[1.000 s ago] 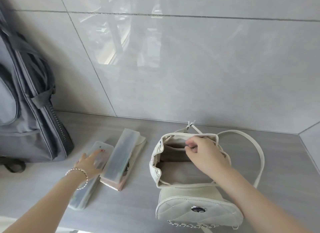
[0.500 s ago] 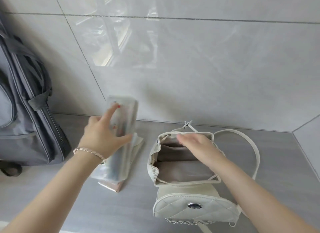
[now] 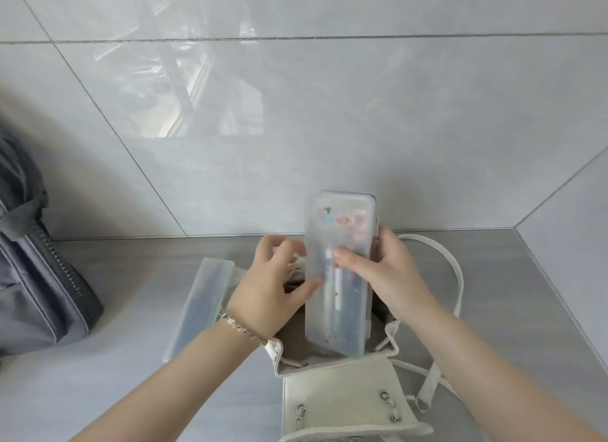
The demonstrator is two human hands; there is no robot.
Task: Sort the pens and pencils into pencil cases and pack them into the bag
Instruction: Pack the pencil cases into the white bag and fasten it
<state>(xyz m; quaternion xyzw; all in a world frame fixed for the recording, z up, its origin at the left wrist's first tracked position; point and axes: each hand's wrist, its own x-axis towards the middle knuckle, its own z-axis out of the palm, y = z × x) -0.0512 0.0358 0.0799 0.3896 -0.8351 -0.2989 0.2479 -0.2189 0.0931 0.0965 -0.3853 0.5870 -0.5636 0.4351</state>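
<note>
Clear pencil case (image 3: 340,316): held upright, tilted slightly, with its lower end inside the open mouth of the white bag (image 3: 339,399). Pens show through the lid.
Right hand (image 3: 391,270): grips the case at its right edge, thumb across the front.
Left hand (image 3: 273,277): holds the case's left edge, thumb on the front. The fingers are blurred.
Second pencil case (image 3: 204,297): lies flat on the counter (image 3: 131,392), just left of the bag.
White bag: lies on the counter, flap folded towards the camera.
Bracelet (image 3: 243,329): on the left wrist.
Grey backpack (image 3: 33,277): stands at the far left against the tiled wall (image 3: 394,129).
</note>
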